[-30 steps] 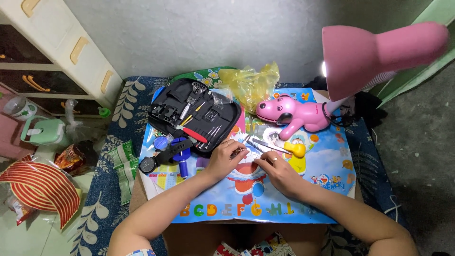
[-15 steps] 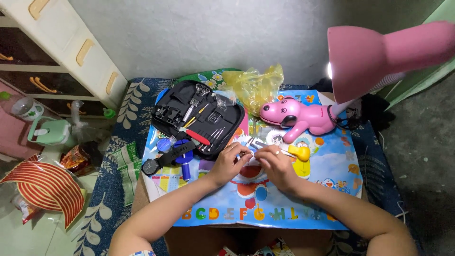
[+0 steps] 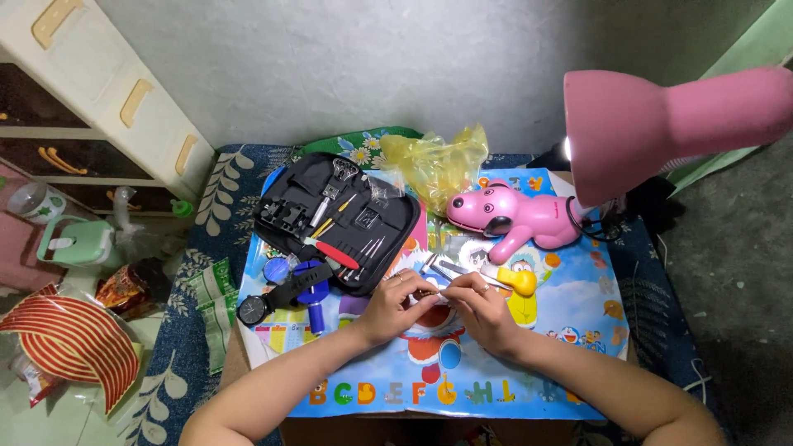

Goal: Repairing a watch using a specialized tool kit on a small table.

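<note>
Head view. Both forearms entered from the near edge of the surface (image 3: 529, 388) and converged at its middle. The left hand (image 3: 395, 304) lay palm-down with fingers curled inward, fingertips pinching a small object (image 3: 426, 292) from its left side. The right hand (image 3: 479, 307) mirrored it, knuckles up, fingers bent and pinching the same object from the right. Fingertips of the two hands met around it, just above the cartoon mat that covered the surface.

The small object was almost wholly hidden between the fingertips; only a dark, slightly brownish sliver showed, and its kind could not be told. Elbows were cut off by the lower frame edge. Whether the object touched the mat could not be told.

Metal tweezers (image 3: 462, 272) lay just beyond the hands, toward the far edge, next to a yellow-handled tool (image 3: 520, 282) partly hidden by the right hand. An open black tool case (image 3: 334, 219) sat at the far left corner, holding a red-handled tool (image 3: 333, 252) and thin drivers. A black wristwatch (image 3: 277, 297) and a blue tool (image 3: 314, 301) lay near the left edge. A pink toy dog (image 3: 512, 216) stood toward the far right, with a yellow plastic bag (image 3: 434, 161) behind it. A pink lamp shade (image 3: 628, 132) overhung the right corner.
</note>
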